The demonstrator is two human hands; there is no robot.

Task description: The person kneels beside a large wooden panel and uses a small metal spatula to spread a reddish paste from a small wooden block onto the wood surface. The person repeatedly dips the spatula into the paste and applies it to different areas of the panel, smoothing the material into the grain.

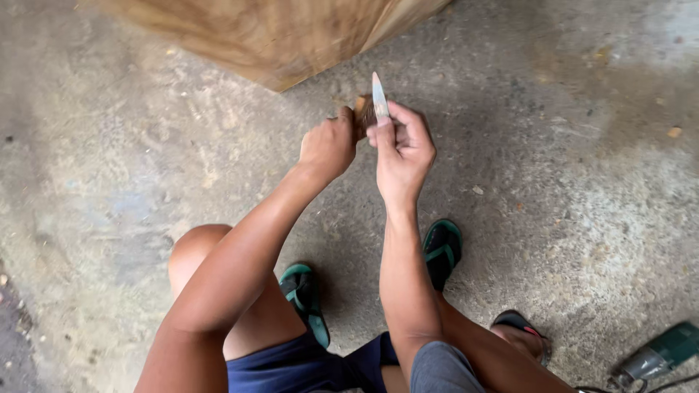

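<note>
My left hand is closed around a small brown piece, mostly hidden between my hands. My right hand grips a knife, its pale pointed blade sticking up past my thumb and lying against the brown piece. Both hands meet in the upper middle of the view, over the concrete floor. I cannot tell what the brown piece is.
A blurred wooden board fills the top centre. Below are my knees and green flip-flops. Another foot in a sandal and a green power tool sit at the lower right on the concrete floor.
</note>
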